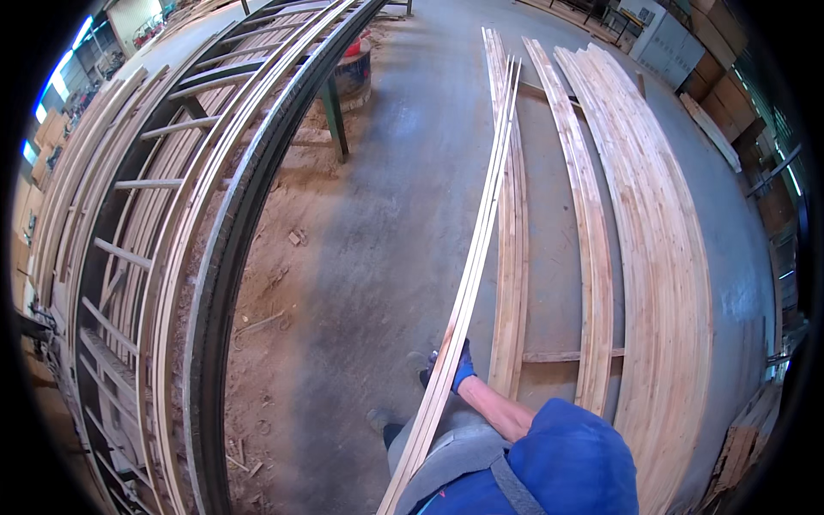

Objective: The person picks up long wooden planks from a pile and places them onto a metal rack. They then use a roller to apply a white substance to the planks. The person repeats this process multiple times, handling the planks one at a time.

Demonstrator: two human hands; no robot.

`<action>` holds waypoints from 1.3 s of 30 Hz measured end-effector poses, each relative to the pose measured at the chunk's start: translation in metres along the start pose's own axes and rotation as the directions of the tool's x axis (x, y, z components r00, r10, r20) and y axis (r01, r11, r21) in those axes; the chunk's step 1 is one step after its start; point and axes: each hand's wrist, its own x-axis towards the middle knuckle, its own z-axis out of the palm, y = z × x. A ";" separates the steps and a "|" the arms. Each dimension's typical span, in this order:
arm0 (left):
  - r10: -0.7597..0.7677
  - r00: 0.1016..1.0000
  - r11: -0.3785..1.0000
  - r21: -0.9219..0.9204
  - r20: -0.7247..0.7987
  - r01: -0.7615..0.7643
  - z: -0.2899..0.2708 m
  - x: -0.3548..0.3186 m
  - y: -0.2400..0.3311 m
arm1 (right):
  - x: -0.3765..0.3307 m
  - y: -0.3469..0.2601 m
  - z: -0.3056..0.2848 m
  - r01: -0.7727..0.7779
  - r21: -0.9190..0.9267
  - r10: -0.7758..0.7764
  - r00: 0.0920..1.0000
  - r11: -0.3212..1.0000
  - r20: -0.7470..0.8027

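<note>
My right hand (463, 367), in a blue glove, is closed around a bundle of long, thin wooden strips (474, 273). Its fingers are partly hidden behind the wood. The strips run from the bottom edge beside my body, up past the hand, to the far end. There they overlap a narrow stack of boards (512, 257) to the right. My right forearm comes out of a blue sleeve (577, 459). No part of my left hand shows.
Left stands a long metal-framed rack (206, 283) with crossbars and wooden strips on it; sawdust (266, 343) lies beneath. Right are another narrow board stack (592, 283) and a wide layer of boards (661, 283) on cross-supports (562, 356). My shoes (378, 418) are on the grey floor.
</note>
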 end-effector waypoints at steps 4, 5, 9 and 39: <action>0.014 1.000 1.000 -0.008 -0.027 -0.014 0.017 0.019 -0.014 | -0.001 0.019 -0.018 0.006 -0.045 -0.007 1.000 0.999 -0.017; 0.019 0.999 1.000 -0.008 -0.027 -0.019 0.019 0.024 -0.019 | 0.000 0.021 -0.021 -0.107 -0.020 0.107 0.994 0.994 0.025; 0.009 0.999 1.000 -0.017 -0.033 -0.010 0.034 0.032 -0.035 | -0.011 0.031 -0.013 0.044 -0.130 -0.048 0.999 0.991 -0.026; -0.104 0.903 0.994 -0.085 -0.418 0.075 -0.028 0.158 -0.199 | 0.022 0.244 0.441 0.173 -0.230 -0.030 0.855 0.958 0.517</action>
